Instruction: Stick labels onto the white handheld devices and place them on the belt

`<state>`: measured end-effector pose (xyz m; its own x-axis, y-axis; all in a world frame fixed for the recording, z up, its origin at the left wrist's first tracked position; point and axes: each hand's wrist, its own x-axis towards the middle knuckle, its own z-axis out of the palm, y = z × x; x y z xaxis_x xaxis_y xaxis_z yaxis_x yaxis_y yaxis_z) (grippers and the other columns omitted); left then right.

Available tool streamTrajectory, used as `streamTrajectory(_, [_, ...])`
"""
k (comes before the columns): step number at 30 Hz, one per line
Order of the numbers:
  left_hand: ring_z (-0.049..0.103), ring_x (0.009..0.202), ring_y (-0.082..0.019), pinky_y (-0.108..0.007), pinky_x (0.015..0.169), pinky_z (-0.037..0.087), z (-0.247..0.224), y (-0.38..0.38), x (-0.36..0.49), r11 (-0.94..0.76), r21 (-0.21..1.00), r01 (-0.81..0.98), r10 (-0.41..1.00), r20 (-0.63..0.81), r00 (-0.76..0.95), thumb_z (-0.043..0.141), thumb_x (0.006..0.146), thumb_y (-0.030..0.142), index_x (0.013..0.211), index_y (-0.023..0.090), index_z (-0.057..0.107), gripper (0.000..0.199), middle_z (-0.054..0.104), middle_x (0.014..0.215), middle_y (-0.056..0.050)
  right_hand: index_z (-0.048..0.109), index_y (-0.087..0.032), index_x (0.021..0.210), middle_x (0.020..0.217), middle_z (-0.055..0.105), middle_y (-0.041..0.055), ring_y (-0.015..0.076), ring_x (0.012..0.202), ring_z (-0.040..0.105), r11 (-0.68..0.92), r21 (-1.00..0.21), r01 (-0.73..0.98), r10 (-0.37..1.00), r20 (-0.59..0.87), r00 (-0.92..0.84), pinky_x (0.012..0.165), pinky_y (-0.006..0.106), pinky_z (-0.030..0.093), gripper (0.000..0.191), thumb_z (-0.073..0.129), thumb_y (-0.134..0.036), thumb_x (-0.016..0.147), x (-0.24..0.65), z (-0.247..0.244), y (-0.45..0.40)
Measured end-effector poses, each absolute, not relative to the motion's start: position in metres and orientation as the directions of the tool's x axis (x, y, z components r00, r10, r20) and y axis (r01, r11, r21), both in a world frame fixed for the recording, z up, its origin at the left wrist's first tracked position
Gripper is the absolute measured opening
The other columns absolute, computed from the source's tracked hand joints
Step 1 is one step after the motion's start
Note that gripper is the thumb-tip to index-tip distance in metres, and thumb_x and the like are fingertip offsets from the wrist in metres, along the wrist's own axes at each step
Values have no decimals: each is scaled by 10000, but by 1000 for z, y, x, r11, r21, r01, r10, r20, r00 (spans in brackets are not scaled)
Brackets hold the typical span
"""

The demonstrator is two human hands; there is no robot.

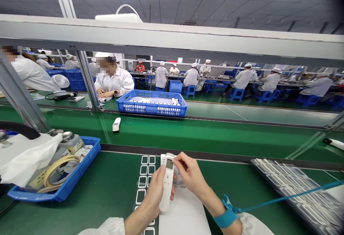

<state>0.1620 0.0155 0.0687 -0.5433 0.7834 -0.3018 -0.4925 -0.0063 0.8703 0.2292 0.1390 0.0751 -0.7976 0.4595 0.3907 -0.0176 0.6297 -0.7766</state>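
Note:
A white handheld infrared thermometer (167, 188) with a small grey screen lies in my left hand (155, 188), its screen end pointing away from me. My left fingers wrap around its body. At the upper right edge of the screen, my right hand (190, 174) pinches thumb and forefinger together; anything between the fingertips is too small to make out. Below the device is a white sheet (184, 211) with printed text near its top. Left of it, a sheet of white rounded frames (142, 182) lies on the green bench. A blue strap (227, 216) circles my right wrist.
A blue tray (77, 172) with tape and jars stands at left. On the right is a dark tray (301, 188) stacked with white frames. Another white device (116, 124) lies on the green belt (215, 134). Beyond it are a blue crate (152, 111) and a seated person (114, 77).

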Motion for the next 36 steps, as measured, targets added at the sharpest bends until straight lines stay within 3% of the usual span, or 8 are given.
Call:
streamTrajectory(5, [432, 382, -93, -219, 399, 329, 68, 14, 162, -3, 897, -442, 781, -274, -561, 393, 719, 789, 790, 152, 531, 656, 524, 485, 14, 485, -191, 694, 638, 485, -22, 118, 572, 427, 580, -814, -25, 516, 391, -762, 539, 242, 339, 208, 539, -308, 858, 228, 76, 141])
streamTrajectory(7, [433, 383, -92, -219, 399, 330, 71, 13, 161, 0, 899, -438, 784, -272, -558, 405, 728, 773, 800, 155, 524, 633, 527, 498, 18, 537, -189, 795, 747, 545, 3, 140, 664, 493, 536, -844, -19, 548, 366, -752, 589, 251, 377, 135, 587, -312, 821, 227, 79, 146])
streamTrajectory(11, [434, 390, -84, -216, 410, 347, 79, 12, 162, 9, 902, -431, 803, -263, -535, 437, 772, 694, 823, 161, 515, 541, 531, 537, 25, 568, -183, 983, 968, 611, 64, 193, 867, 570, 368, -926, -78, 502, 269, -822, 749, 304, 439, 247, 577, -383, 837, 226, 85, 154])
streamTrajectory(16, [386, 364, -52, -196, 392, 320, 79, 14, 164, -1, 943, -333, 822, -189, -537, 572, 786, 495, 825, 179, 488, 329, 504, 569, 58, 554, -174, 925, 894, 606, 51, 174, 795, 573, 188, -978, -92, 448, 169, -878, 726, 300, 452, 283, 613, -430, 820, 225, 86, 152])
streamTrajectory(23, [398, 362, -43, -194, 367, 305, 73, 14, 165, 16, 947, -322, 820, -197, -537, 524, 815, 449, 762, 187, 464, 274, 519, 647, 45, 464, -195, 842, 780, 534, -3, 135, 694, 517, 194, -976, -97, 511, 186, -839, 633, 262, 422, 303, 658, -419, 775, 223, 79, 149])
streamTrajectory(31, [407, 394, -60, -193, 374, 319, 65, 15, 171, -21, 927, -374, 820, -198, -537, 557, 793, 483, 788, 184, 474, 311, 501, 602, 49, 476, -193, 838, 772, 543, -5, 126, 668, 529, 176, -980, -90, 529, 171, -831, 604, 252, 427, 331, 659, -460, 769, 222, 73, 148])
streamTrajectory(36, [422, 396, -69, -194, 388, 335, 74, 7, 171, -49, 921, -387, 807, -192, -559, 559, 762, 612, 793, 173, 506, 443, 507, 568, 42, 527, -187, 939, 927, 620, 59, 182, 823, 601, 234, -967, -102, 509, 211, -834, 738, 311, 492, 343, 632, -481, 796, 225, 79, 144])
